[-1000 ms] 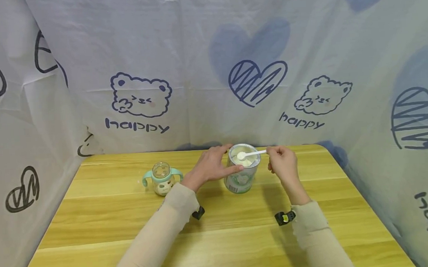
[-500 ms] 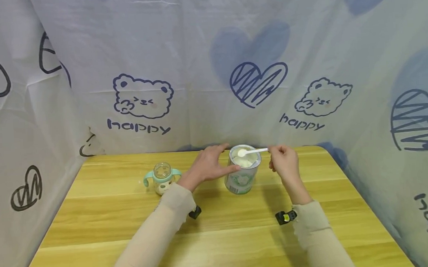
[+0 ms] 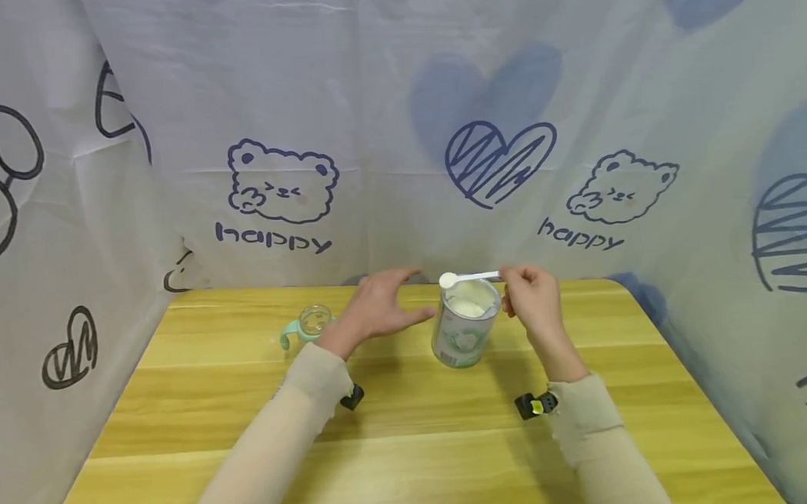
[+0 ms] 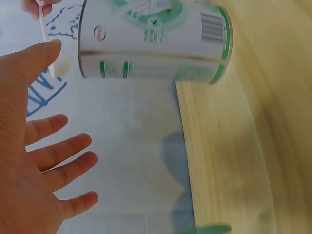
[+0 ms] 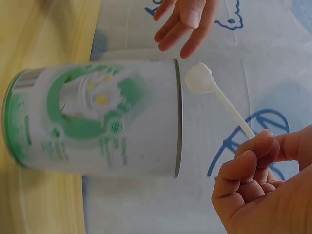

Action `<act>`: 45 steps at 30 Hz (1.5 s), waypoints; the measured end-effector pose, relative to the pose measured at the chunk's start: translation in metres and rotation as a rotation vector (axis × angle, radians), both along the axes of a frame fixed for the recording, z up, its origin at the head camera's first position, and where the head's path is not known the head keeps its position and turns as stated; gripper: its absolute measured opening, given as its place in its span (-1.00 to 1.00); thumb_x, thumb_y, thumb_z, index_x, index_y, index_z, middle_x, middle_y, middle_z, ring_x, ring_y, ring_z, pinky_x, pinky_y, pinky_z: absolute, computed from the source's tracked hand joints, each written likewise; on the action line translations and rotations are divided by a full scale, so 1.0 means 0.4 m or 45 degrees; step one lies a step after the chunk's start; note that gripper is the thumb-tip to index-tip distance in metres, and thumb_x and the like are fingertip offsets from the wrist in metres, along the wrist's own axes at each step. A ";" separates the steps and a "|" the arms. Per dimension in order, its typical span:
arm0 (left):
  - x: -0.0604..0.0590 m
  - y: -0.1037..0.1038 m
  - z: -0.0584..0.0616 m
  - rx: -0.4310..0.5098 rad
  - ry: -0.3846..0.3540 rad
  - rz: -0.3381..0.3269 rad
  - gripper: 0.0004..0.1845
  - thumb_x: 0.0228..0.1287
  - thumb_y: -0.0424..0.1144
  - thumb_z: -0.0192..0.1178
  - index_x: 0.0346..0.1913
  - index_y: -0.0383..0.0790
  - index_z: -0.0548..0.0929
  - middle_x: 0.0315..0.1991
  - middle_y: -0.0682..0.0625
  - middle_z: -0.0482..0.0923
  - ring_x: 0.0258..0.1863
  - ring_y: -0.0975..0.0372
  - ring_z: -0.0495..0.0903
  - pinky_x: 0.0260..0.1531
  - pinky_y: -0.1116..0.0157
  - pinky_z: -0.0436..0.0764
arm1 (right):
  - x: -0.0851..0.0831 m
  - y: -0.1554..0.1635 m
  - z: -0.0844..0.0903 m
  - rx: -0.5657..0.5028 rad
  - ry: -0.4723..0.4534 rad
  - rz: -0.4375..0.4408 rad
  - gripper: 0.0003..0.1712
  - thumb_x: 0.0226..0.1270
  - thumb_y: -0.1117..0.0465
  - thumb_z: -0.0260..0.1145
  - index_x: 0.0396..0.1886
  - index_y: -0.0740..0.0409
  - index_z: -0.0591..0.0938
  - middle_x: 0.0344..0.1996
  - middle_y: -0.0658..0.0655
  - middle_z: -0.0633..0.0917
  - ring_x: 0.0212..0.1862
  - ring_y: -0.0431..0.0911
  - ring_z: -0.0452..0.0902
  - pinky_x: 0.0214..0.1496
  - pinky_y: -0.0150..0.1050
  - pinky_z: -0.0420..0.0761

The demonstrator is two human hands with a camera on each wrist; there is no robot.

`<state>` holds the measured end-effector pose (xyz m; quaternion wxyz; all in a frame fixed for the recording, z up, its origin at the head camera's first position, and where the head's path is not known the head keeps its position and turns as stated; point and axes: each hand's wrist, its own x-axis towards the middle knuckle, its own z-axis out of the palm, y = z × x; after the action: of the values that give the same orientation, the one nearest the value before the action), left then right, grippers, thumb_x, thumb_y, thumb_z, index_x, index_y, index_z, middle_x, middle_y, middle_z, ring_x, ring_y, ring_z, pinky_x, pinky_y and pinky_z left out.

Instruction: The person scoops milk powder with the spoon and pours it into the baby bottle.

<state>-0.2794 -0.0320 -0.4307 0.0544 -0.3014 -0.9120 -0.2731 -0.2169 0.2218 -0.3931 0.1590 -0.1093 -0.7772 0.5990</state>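
An uncovered can of white powder (image 3: 460, 339) stands upright on the table, powder visible through its top. My right hand (image 3: 535, 298) pinches the handle end of a white scoop (image 5: 229, 107). The scoop's bowl hangs just above the can's rim on its left side and looks heaped with powder in the right wrist view. My left hand (image 3: 382, 307) is to the left of the can, apart from it, fingers spread and straight in the left wrist view. Partly hidden behind the left wrist is a clear baby bottle (image 3: 314, 321) with a mint green collar and handles, its top uncovered.
The wooden table (image 3: 417, 467) ends at the back against a white cloth (image 3: 368, 131) printed with bears and hearts. The same cloth hangs at both sides. A black strapped device (image 3: 536, 406) sits on the right wrist.
My left hand has let go of the can's rim and moved left toward the bottle. The scoop has risen out of the can, its bowl now above the rim.
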 end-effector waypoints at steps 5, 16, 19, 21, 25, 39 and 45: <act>0.006 -0.050 0.010 0.007 0.000 0.036 -0.15 0.33 0.29 0.34 0.53 -0.11 0.44 0.49 -0.10 0.48 0.49 -0.06 0.44 0.55 -0.22 0.30 | -0.013 -0.048 0.008 -0.020 0.022 0.058 -0.74 0.49 0.21 0.25 -0.28 0.36 0.64 -0.71 -0.08 0.50 -0.70 -0.25 0.41 -0.60 -0.42 0.48; 0.022 -0.165 0.014 0.037 0.000 0.102 -0.10 0.31 0.32 0.34 0.57 -0.10 0.39 0.54 -0.12 0.42 0.53 -0.08 0.40 0.56 -0.18 0.31 | -0.031 -0.154 0.012 -0.036 0.043 0.207 -0.76 0.51 0.19 0.24 -0.28 0.30 0.66 -0.75 -0.09 0.50 -0.71 -0.25 0.40 -0.60 -0.42 0.44; 0.027 -0.195 0.006 0.045 -0.024 0.135 -0.06 0.30 0.34 0.34 0.58 -0.09 0.36 0.56 -0.11 0.39 0.54 -0.08 0.37 0.57 -0.21 0.28 | -0.033 -0.174 0.007 -0.050 0.034 0.227 -0.76 0.50 0.19 0.26 -0.36 0.24 0.64 -0.75 -0.08 0.51 -0.71 -0.25 0.41 -0.60 -0.44 0.45; 0.031 -0.214 0.002 0.044 -0.039 0.157 -0.04 0.29 0.37 0.33 0.60 -0.07 0.34 0.58 -0.10 0.37 0.55 -0.08 0.37 0.57 -0.23 0.24 | -0.034 -0.187 0.003 -0.071 0.026 0.233 -0.77 0.49 0.20 0.26 -0.37 0.23 0.65 -0.72 -0.07 0.54 -0.71 -0.25 0.42 -0.60 -0.46 0.46; 0.040 -0.250 -0.002 0.047 -0.045 0.183 -0.03 0.29 0.37 0.33 0.61 -0.07 0.31 0.58 -0.12 0.36 0.45 -0.08 0.49 0.56 -0.23 0.28 | -0.038 -0.214 -0.003 -0.095 0.017 0.251 -0.77 0.50 0.20 0.27 -0.34 0.26 0.66 -0.70 -0.05 0.55 -0.70 -0.25 0.43 -0.60 -0.47 0.48; 0.062 -0.336 -0.022 0.085 -0.088 0.262 -0.01 0.24 0.35 0.39 0.61 -0.04 0.32 0.56 -0.12 0.38 0.49 -0.10 0.43 0.51 -0.23 0.36 | -0.036 -0.312 -0.012 -0.060 0.044 0.307 -0.75 0.49 0.15 0.30 -0.28 0.28 0.70 -0.75 -0.09 0.49 -0.69 -0.23 0.43 -0.58 -0.41 0.48; 0.068 -0.360 -0.034 0.089 -0.122 0.275 -0.01 0.24 0.35 0.38 0.60 -0.06 0.33 0.55 -0.14 0.39 0.48 -0.12 0.44 0.51 -0.27 0.32 | -0.037 -0.343 -0.014 -0.106 0.045 0.335 -0.71 0.48 0.18 0.29 -0.18 0.38 0.71 -0.73 -0.09 0.49 -0.70 -0.22 0.43 -0.57 -0.41 0.48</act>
<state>-0.2524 -0.1761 -0.4444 0.0502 -0.1859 -0.9305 -0.3115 -0.2316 0.0848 -0.3987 0.0883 -0.0024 -0.7563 0.6482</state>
